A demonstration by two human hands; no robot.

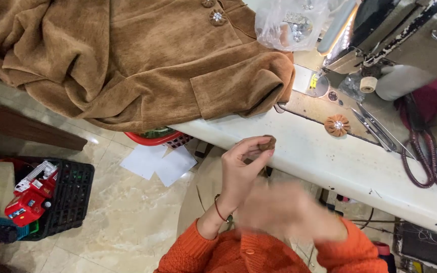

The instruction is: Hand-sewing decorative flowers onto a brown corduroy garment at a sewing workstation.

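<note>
Head view, white sewing table (330,156), marble tile floor (127,222)

We see a white sewing table (330,162) running diag. from centre to lower right, its edge chipped w/ dark specks. On its upper left end lies a brown plush coat (127,60), heaped in folds, one sleeve cuff hanging at the table edge. A clear plastic bag (287,23) of small shiny bits sits just beside the coat's cuff. A brown fabric button w/ a sparkly centre (337,125) lies on the machine's bed plate (tan, worn). Scissors (375,129) lie just right of it, and a dark red cord (426,156) loops near the far end. A small thread spool (367,84) stands further back.
</note>
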